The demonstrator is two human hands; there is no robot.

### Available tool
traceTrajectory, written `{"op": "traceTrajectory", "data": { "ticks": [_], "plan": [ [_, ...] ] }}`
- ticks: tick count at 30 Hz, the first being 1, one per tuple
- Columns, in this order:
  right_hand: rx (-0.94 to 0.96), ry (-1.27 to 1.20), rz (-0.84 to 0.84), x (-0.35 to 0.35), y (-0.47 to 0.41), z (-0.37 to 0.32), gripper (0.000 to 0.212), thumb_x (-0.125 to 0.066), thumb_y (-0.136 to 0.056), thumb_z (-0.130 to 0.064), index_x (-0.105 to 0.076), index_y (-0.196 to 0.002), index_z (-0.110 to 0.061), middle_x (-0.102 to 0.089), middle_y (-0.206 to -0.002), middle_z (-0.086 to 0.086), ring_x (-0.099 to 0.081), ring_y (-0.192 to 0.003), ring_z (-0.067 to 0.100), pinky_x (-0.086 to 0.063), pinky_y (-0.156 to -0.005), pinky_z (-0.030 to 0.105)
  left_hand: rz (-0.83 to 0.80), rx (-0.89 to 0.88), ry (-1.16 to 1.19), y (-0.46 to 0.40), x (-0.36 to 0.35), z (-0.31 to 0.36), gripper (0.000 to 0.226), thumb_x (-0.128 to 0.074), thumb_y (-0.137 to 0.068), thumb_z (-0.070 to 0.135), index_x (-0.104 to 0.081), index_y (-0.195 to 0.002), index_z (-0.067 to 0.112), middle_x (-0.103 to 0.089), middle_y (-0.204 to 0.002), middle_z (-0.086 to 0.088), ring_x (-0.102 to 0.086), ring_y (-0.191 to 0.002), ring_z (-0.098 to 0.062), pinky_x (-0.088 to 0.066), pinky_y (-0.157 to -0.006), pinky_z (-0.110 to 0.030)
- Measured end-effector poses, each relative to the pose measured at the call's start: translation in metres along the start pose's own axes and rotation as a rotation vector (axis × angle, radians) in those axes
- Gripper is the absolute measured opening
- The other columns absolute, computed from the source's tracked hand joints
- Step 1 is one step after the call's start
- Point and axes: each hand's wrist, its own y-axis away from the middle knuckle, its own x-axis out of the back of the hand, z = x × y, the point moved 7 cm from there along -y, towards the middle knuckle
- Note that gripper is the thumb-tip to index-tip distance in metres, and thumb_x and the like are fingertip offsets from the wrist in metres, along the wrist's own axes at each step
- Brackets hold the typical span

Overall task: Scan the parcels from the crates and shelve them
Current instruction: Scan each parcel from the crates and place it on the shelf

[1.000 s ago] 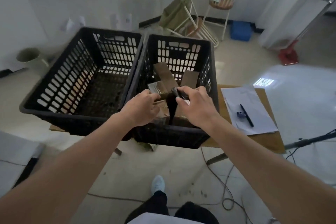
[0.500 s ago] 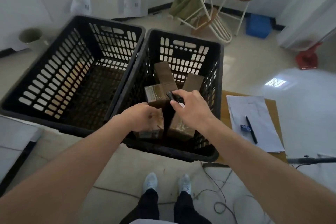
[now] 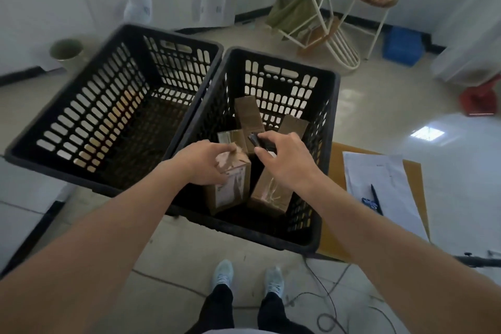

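Note:
Two black plastic crates stand side by side. The left crate holds nothing I can see. The right crate holds several brown cardboard parcels. My left hand grips the top of an upright parcel with a white label on its front. My right hand holds a small black scanner just above the parcels. Another taped parcel lies under my right wrist, and two more lean at the back of the crate.
A low wooden board at the right carries white papers and a pen. Cables trail on the floor near my shoes. Behind the crates are a tipped white chair, a stool, a blue box and a bowl.
My view has dropped closer over the right crate. My left hand has taken hold of the labelled parcel's top and stood it up. The right hand with the scanner stays above the parcels.

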Motion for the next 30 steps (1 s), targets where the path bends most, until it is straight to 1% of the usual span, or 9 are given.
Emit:
{"op": "traceTrajectory", "data": {
  "ticks": [2, 5, 9, 11, 14, 18, 23, 28, 30],
  "plan": [
    [0.019, -0.004, 0.016, 0.009, -0.001, -0.005, 0.047, -0.057, -0.105, -0.051, -0.054, -0.151, -0.041, -0.049, -0.137, 0.009, -0.058, -0.122, 0.035, -0.051, -0.108, 0.050, 0.030, -0.019, 0.051, 0.006, 0.017, 0.005, 0.085, -0.082, -0.084, 0.042, -0.038, -0.157, 0.048, -0.057, -0.120, 0.008, -0.058, -0.100, -0.012, -0.051, -0.085, -0.032],
    [0.053, -0.020, 0.045, 0.023, -0.001, -0.014, 0.045, -0.058, -0.104, -0.053, -0.057, -0.148, -0.042, -0.053, -0.134, 0.006, -0.061, -0.115, 0.029, -0.054, -0.102, 0.045, 0.090, -0.030, 0.106, 0.015, 0.041, 0.010, 0.078, -0.081, -0.088, 0.043, -0.042, -0.155, 0.049, -0.062, -0.128, 0.008, -0.059, -0.104, -0.009, -0.053, -0.088, -0.031],
    [0.115, -0.056, 0.069, 0.041, 0.003, -0.024, 0.042, -0.057, -0.100, -0.056, -0.061, -0.140, -0.045, -0.063, -0.128, 0.002, -0.065, -0.108, 0.023, -0.057, -0.098, 0.045, 0.142, -0.022, 0.328, 0.022, 0.072, 0.010, 0.071, -0.082, -0.089, 0.038, -0.048, -0.149, 0.052, -0.063, -0.115, 0.011, -0.064, -0.094, -0.004, -0.051, -0.072, -0.023],
    [0.143, -0.061, 0.076, 0.051, 0.007, -0.028, 0.040, -0.059, -0.101, -0.052, -0.063, -0.140, -0.042, -0.064, -0.128, 0.002, -0.063, -0.111, 0.021, -0.056, -0.099, 0.044, 0.186, -0.012, 0.432, 0.023, 0.086, 0.009, 0.070, -0.083, -0.088, 0.036, -0.050, -0.147, 0.053, -0.063, -0.120, 0.007, -0.065, -0.097, -0.006, -0.055, -0.074, -0.024],
    [0.196, -0.048, 0.088, 0.063, 0.015, -0.037, 0.040, -0.062, -0.102, -0.047, -0.064, -0.140, -0.039, -0.066, -0.126, 0.000, -0.061, -0.117, 0.020, -0.054, -0.101, 0.046, 0.201, 0.000, 0.556, 0.028, 0.102, 0.008, 0.075, -0.084, -0.087, 0.028, -0.049, -0.150, 0.051, -0.060, -0.126, 0.000, -0.068, -0.103, -0.017, -0.064, -0.082, -0.039],
    [0.234, -0.026, 0.107, 0.070, 0.020, -0.052, 0.047, -0.057, -0.095, -0.058, -0.062, -0.140, -0.044, -0.064, -0.122, 0.001, -0.064, -0.106, 0.020, -0.059, -0.092, 0.044, 0.198, -0.029, 0.685, 0.040, 0.120, 0.011, 0.078, -0.083, -0.087, 0.018, -0.048, -0.152, 0.045, -0.062, -0.124, -0.009, -0.073, -0.100, -0.023, -0.064, -0.070, -0.031],
    [0.308, -0.011, 0.132, 0.079, 0.028, -0.072, 0.046, -0.060, -0.100, -0.052, -0.060, -0.145, -0.043, -0.062, -0.124, 0.001, -0.060, -0.107, 0.017, -0.053, -0.091, 0.034, 0.228, -0.067, 0.775, 0.053, 0.133, 0.008, 0.080, -0.083, -0.084, 0.016, -0.049, -0.152, 0.042, -0.060, -0.127, -0.012, -0.073, -0.102, -0.025, -0.065, -0.079, -0.036],
    [0.359, 0.017, 0.138, 0.089, 0.039, -0.091, 0.044, -0.060, -0.104, -0.047, -0.059, -0.148, -0.043, -0.055, -0.125, 0.004, -0.054, -0.112, 0.022, -0.048, -0.092, 0.036, 0.450, -0.076, 0.774, 0.069, 0.157, 0.004, 0.080, -0.076, -0.072, 0.039, -0.053, -0.149, 0.034, -0.059, -0.124, -0.007, -0.063, -0.107, -0.021, -0.053, -0.081, -0.031],
    [0.365, 0.022, 0.138, 0.092, 0.043, -0.095, 0.044, -0.060, -0.105, -0.048, -0.058, -0.148, -0.043, -0.052, -0.124, 0.004, -0.056, -0.111, 0.024, -0.049, -0.093, 0.037, 0.558, -0.079, 0.782, 0.074, 0.166, 0.001, 0.066, -0.077, -0.076, 0.036, -0.056, -0.138, 0.025, -0.060, -0.119, -0.005, -0.062, -0.106, -0.021, -0.052, -0.079, -0.031]
  ]
}}
